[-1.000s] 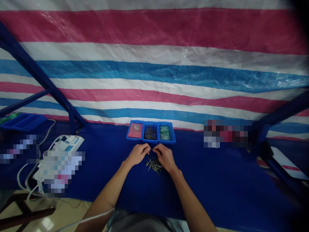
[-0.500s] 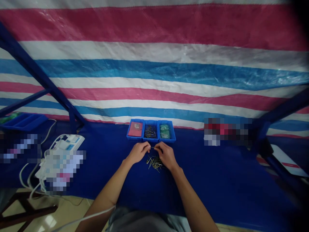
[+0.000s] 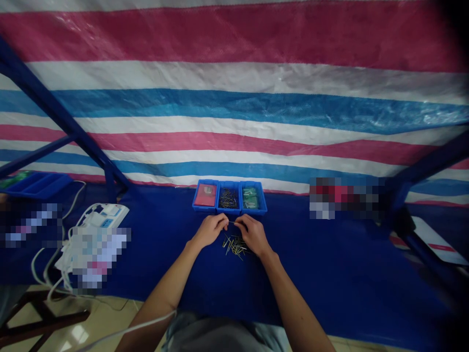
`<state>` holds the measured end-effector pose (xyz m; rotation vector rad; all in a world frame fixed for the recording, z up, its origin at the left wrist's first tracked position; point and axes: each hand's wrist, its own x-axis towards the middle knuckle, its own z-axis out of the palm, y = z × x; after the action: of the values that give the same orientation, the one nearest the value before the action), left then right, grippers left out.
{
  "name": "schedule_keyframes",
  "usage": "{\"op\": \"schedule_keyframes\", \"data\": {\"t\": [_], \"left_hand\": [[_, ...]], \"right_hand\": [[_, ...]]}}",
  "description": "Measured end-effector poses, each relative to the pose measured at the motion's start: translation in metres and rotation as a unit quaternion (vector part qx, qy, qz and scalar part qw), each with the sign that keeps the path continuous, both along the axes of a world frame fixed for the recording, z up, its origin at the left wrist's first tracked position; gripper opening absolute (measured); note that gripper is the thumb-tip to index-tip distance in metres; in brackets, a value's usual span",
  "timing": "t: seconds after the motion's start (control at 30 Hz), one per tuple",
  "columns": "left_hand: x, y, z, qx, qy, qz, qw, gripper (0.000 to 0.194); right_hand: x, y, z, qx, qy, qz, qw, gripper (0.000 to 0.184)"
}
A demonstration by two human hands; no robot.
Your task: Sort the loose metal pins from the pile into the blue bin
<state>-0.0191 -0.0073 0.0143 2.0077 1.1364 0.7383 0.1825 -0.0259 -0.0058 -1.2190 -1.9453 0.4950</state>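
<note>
My left hand [image 3: 212, 230] and my right hand [image 3: 251, 232] face each other just in front of three blue bins. Pinched between the fingertips of both is a thin metal screw [image 3: 231, 222], one end in each hand. Its fine details are too small to make out. Below it, close to my right hand, lies a loose pile of thin brassy screws [image 3: 235, 245]. The middle bin [image 3: 229, 212] holds many dark screws, the left bin [image 3: 203, 209] a red packet, and the right bin [image 3: 254, 212] small green and pale pieces in clear bags.
A white power strip [image 3: 115, 215] with tangled cables lies on the blue table [image 3: 157, 234] at left, near a blurred-out item. Blue frame bars [image 3: 73, 124] slant up both sides. A striped tarp [image 3: 234, 107] hangs behind. Another blue tray [image 3: 40, 185] stands far left.
Both hands stay almost in place, still pinching the screw. The view has shifted very slightly; the pile and bins look the same.
</note>
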Motion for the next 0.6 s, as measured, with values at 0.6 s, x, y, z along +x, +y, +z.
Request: {"op": "schedule_keyframes", "data": {"t": [0.6], "left_hand": [[0.0001, -0.0001, -0.0006, 0.009, -0.014, 0.006, 1.000, 0.033]], "right_hand": [[0.0014, -0.0002, 0.0007, -0.006, -0.029, 0.007, 1.000, 0.026]]}}
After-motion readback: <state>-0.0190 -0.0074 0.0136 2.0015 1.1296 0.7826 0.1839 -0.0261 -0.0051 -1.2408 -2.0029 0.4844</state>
